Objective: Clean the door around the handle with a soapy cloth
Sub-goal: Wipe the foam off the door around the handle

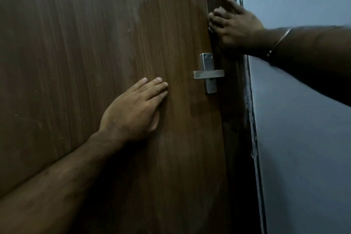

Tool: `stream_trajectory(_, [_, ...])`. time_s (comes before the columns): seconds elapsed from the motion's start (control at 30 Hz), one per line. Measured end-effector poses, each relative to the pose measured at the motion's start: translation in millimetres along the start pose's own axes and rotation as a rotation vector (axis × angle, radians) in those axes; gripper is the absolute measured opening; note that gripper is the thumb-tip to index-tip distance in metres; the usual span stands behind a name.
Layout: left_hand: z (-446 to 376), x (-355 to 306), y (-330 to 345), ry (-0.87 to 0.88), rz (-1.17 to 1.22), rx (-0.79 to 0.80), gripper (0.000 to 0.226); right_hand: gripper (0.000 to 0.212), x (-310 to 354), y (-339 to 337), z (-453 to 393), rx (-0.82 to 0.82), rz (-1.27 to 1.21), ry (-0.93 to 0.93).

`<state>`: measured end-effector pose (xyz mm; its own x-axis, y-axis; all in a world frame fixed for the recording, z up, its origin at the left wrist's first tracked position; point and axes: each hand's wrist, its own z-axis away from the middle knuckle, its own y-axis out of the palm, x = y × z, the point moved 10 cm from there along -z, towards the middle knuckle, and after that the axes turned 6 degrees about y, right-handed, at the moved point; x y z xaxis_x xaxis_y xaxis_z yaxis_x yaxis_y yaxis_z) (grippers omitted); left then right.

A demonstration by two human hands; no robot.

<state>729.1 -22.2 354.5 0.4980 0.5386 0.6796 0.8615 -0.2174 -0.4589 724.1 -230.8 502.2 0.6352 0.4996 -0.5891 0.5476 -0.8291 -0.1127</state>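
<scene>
One door (95, 62), one metal handle (208, 74), two hands, left hand (133, 114) and right hand (235, 24), one bangle (278, 42).

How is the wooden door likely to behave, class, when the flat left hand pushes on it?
The door looks rigid, so it should probably swing as one piece rather than flex. The left hand lies flat near the handle, likely good leverage. The right hand at the door's edge may steady it.

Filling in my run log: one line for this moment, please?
left hand: flat on door | right hand: on door edge above handle | cloth: not visible
</scene>
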Motion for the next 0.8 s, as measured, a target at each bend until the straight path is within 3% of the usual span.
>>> stream_trajectory(0.2, [-1, -2, 1, -0.007, -0.006, 0.02, 0.057, 0.057, 47, 14, 51, 0.049, -0.081, -0.264])
stream_trajectory(0.3, [0, -3, 0, 0.004, -0.006, 0.011, 0.056, 0.058, 50, 22, 60, 0.01, -0.018, -0.169])
stream_trajectory(0.4, [-1, -3, -1, 0.004, -0.023, 0.012, 0.056, 0.073, 56, 26, 68, 0.023, -0.139, -0.034])
stream_trajectory(0.5, [-1, -1, -2, 0.001, -0.022, 0.006, 0.056, 0.072, 59, 17, 83, -0.029, -0.194, -0.032])
stream_trajectory(0.67, [-1, -2, -1, 0.012, -0.02, 0.012, 0.058, 0.044, 102, 11, 136, -0.023, -0.281, -0.252])
stream_trajectory(0.73, [-1, -3, -1, 0.004, -0.014, 0.011, 0.058, 0.039, 124, 6, 145, 0.057, -0.38, -0.371])
stream_trajectory(0.8, [-1, -3, -2, 0.005, -0.009, -0.003, 0.059, 0.035, 138, 10, 150, 0.165, -0.506, -0.368])
